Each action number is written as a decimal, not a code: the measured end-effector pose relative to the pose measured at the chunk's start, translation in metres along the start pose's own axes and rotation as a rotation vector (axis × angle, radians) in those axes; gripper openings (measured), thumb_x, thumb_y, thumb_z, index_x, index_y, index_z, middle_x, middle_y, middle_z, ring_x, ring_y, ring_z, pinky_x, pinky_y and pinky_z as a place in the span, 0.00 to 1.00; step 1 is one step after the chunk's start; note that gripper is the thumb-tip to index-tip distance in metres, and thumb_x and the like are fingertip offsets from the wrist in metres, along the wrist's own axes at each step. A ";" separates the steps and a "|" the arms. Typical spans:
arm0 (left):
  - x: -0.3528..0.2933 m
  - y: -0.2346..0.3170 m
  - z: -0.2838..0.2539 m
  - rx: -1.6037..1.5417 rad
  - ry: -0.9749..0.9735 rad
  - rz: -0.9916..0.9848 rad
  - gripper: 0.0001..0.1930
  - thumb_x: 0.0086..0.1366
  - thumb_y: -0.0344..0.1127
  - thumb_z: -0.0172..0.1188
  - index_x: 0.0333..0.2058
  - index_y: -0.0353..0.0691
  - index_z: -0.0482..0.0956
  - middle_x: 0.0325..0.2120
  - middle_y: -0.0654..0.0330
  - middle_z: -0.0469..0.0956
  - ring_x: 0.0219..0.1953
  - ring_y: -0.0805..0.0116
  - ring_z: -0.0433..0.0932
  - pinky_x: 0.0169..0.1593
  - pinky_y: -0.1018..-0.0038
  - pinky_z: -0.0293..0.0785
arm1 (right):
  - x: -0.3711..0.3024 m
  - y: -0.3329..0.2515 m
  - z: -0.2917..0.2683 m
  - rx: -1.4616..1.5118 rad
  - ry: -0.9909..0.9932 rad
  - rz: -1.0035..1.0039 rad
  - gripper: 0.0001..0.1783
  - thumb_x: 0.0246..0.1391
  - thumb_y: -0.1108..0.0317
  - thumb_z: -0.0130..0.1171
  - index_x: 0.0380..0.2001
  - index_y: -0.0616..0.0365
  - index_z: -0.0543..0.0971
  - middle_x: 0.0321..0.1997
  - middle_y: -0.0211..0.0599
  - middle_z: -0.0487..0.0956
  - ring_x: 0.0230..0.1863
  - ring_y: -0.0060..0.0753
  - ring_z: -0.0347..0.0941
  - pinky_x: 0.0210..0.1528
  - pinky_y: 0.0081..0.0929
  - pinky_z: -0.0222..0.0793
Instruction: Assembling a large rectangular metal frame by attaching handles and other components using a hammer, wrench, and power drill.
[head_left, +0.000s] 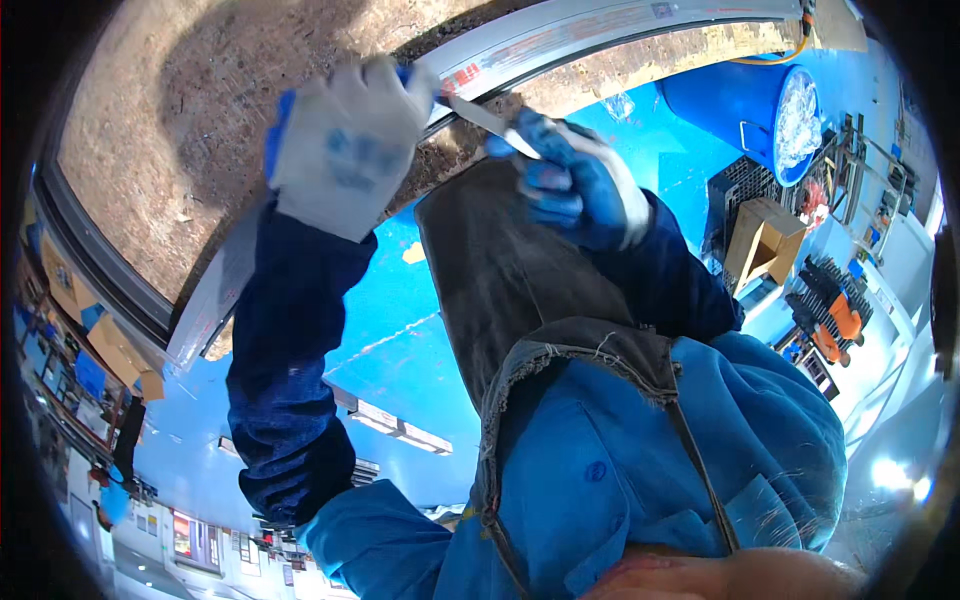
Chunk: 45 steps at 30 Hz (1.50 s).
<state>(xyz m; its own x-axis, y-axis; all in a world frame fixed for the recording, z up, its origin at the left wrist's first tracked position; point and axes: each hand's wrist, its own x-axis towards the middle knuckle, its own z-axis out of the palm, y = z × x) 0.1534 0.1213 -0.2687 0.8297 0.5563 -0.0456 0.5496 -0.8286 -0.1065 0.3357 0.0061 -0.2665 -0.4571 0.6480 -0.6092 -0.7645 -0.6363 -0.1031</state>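
My left hand (345,150), in a white work glove with blue on the palm side, is back up over the board with its fingers curled. Whatever may lie under those fingers is hidden. Its thumb side is close to the tip of a flat metal blade (483,118). My right hand (585,190), in a blue-coated glove and slightly blurred, is closed around this knife-like blade tool, which points toward the left hand. Just beyond both hands runs a long pale grey profile (590,32) with red print and a dark edge. I cannot tell whether the blade touches it.
The brown, rough-surfaced board (130,150) carries the profile. Another dark profile (100,260) curves along its left side. At the right, a blue barrel (725,105) holds clear plastic, near an open cardboard box (765,240). A dark apron (510,270) hangs between my arms, above blue floor.
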 end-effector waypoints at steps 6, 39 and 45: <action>-0.020 0.005 0.027 0.133 0.288 0.074 0.04 0.60 0.39 0.55 0.30 0.49 0.71 0.27 0.66 0.73 0.24 0.70 0.73 0.26 0.75 0.68 | -0.029 0.010 -0.027 -0.683 0.410 -0.447 0.20 0.60 0.52 0.46 0.40 0.60 0.71 0.21 0.24 0.64 0.17 0.15 0.58 0.19 0.15 0.54; -0.055 -0.029 0.003 -0.652 0.475 -0.770 0.10 0.53 0.35 0.61 0.18 0.42 0.70 0.16 0.61 0.72 0.15 0.67 0.72 0.22 0.69 0.70 | -0.009 0.054 -0.026 -0.756 0.301 -0.599 0.23 0.56 0.75 0.48 0.56 0.63 0.64 0.41 0.32 0.73 0.37 0.18 0.68 0.38 0.16 0.63; -0.099 0.005 0.022 -1.515 1.173 -0.828 0.20 0.62 0.36 0.57 0.19 0.44 0.54 0.12 0.63 0.63 0.14 0.76 0.66 0.20 0.78 0.66 | 0.004 0.088 -0.023 -1.002 0.289 -0.593 0.21 0.59 0.67 0.50 0.53 0.68 0.66 0.41 0.31 0.73 0.40 0.16 0.67 0.43 0.14 0.62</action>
<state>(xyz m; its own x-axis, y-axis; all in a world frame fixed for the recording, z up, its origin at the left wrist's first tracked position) 0.0713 0.0635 -0.2864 -0.2752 0.9501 0.1469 -0.1376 -0.1901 0.9721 0.2774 -0.0570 -0.2959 0.0635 0.9143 -0.4001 -0.0690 -0.3959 -0.9157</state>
